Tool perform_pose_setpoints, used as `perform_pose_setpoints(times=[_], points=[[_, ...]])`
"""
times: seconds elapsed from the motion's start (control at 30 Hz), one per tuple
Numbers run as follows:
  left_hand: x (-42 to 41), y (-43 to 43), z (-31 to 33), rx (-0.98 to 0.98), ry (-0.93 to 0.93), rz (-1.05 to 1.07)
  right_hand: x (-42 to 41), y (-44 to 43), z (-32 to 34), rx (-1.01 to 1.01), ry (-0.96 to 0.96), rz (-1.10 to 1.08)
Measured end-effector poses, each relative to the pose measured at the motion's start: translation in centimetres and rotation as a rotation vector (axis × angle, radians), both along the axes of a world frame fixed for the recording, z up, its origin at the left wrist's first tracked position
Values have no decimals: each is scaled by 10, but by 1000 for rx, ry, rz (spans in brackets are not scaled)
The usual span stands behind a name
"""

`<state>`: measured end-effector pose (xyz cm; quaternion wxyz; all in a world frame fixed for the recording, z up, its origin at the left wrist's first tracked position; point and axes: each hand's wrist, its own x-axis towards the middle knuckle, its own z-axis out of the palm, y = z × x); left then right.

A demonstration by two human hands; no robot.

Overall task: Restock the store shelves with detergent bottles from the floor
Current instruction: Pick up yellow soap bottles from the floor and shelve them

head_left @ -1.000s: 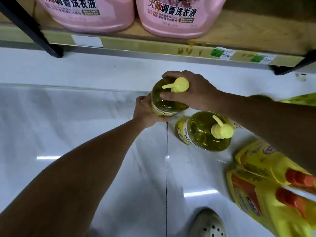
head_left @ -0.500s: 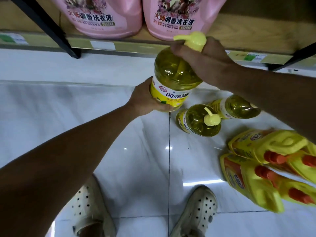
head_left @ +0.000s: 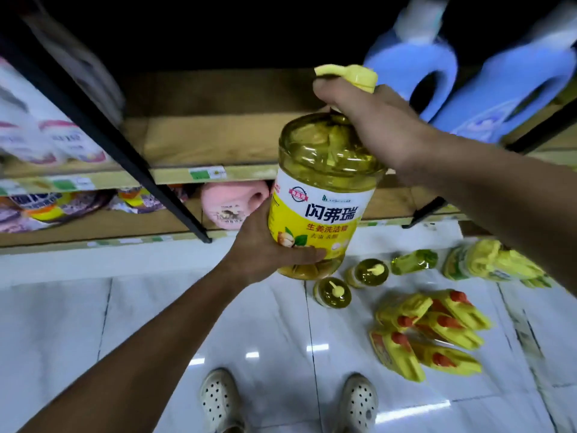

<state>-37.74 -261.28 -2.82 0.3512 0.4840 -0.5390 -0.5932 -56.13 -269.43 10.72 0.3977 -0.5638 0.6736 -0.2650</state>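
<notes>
detergent bottle point(head_left: 324, 195) gripped by both hands

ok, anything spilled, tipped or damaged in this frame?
No spill or damage visible. The odd bit is the floor stock: one yellow pump bottle lies on its side next to two upright ones, and the red-capped yellow bottles lie in a loose heap. The held bottle is tilted, gripped by left hand and right hand.

White perforated clogs point(head_left: 359, 404) stand on pale glossy floor tiles point(head_left: 93, 323); black diagonal braces point(head_left: 125, 151) cross the shelving.
</notes>
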Motion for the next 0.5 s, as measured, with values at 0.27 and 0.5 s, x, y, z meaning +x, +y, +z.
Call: perform_pose_setpoints(times=[0.27,0.5], points=[[-25,-2,212,-131,-27,-27,-28,11,220,-93,-71,10],[-70,-7,355,-212,17,-42,-79,33,357,-219,-268,-5]])
